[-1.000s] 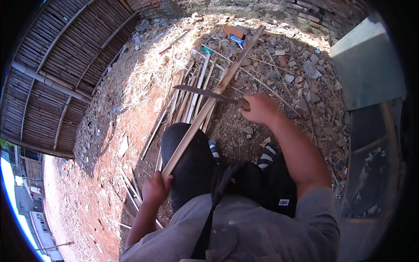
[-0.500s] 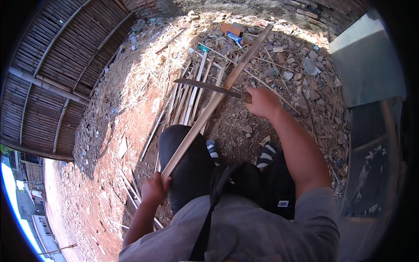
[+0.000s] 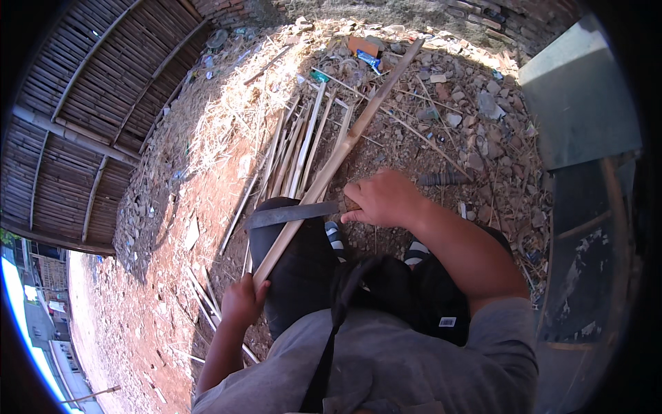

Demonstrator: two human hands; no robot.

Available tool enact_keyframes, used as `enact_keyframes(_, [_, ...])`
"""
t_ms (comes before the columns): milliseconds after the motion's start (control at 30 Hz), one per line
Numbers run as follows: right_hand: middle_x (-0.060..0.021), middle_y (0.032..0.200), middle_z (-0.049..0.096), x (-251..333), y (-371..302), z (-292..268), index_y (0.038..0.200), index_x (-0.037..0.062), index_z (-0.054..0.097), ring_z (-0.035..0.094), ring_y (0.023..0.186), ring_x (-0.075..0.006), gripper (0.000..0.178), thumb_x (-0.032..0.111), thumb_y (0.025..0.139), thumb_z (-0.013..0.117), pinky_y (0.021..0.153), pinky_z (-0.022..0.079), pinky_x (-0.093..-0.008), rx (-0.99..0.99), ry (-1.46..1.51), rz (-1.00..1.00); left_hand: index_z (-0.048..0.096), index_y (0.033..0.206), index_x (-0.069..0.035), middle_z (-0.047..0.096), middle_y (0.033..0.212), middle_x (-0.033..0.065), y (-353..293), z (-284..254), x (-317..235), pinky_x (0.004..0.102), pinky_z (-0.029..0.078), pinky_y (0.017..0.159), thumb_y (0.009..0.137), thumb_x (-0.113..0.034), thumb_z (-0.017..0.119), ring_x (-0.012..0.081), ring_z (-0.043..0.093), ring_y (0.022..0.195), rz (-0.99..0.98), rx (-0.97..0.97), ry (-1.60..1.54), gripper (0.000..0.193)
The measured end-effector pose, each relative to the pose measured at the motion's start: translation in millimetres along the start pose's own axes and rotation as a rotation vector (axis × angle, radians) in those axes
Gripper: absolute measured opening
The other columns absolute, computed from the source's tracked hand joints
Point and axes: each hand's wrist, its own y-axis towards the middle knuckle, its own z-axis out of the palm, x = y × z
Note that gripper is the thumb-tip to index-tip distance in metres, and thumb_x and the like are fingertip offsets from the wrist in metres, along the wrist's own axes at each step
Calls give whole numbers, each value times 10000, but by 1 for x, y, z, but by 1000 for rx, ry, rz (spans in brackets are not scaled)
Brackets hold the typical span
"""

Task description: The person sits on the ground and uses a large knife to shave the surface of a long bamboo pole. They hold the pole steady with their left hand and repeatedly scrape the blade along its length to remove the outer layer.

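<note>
A long split bamboo strip slants from my lap up to the rubble ahead, resting across my left thigh. My left hand is closed around its near end. In my right hand is the handle of a machete, gripped with bent fingers. The machete's broad grey blade points left and lies across the strip just above my left knee. Whether its edge bites into the bamboo cannot be made out.
Several loose bamboo strips lie on the ground beyond my left knee, more to the left. Stones and rubble cover the right side. A woven bamboo wall stands left, a pale panel right.
My right hand has drawn the machete back toward my body, so the blade has slid down along the bamboo strip from its middle to near my knee. My left hand stays put.
</note>
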Motion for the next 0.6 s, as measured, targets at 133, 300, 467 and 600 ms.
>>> enact_keyframes(133, [-151, 803, 690, -53, -10, -13, 930, 56, 589, 699, 810, -385, 609, 664, 911, 570, 713, 538, -520, 107, 22, 306, 537, 896, -21, 659, 760, 272, 0, 2, 5, 588, 513, 687, 975, -522, 563, 496, 656, 737, 15, -7, -54, 508])
enact_keyframes(300, [-150, 770, 673, -70, -7, -10, 944, 62, 578, 681, 769, -391, 562, 622, 918, 608, 699, 535, -510, -14, 68, 461, 533, 917, -22, 667, 758, 260, 3, -4, 0, 582, 521, 685, 978, -535, 550, 483, 668, 738, -3, 23, 19, 517])
enact_keyframes(467, [-154, 776, 678, -63, -14, -6, 953, 74, 577, 685, 771, -393, 372, 410, 877, 716, 683, 533, -517, -48, 31, 355, 530, 936, -25, 668, 759, 259, 1, -7, -10, 582, 523, 684, 978, -534, 550, 480, 673, 754, -38, 41, 23, 511])
enact_keyframes(600, [-128, 780, 679, -10, -6, -4, 943, 87, 572, 690, 760, -391, 278, 233, 788, 750, 681, 538, -519, -13, -40, 114, 533, 942, -30, 669, 767, 264, -1, -1, -6, 580, 523, 686, 980, -526, 550, 480, 674, 775, -26, 29, 14, 497])
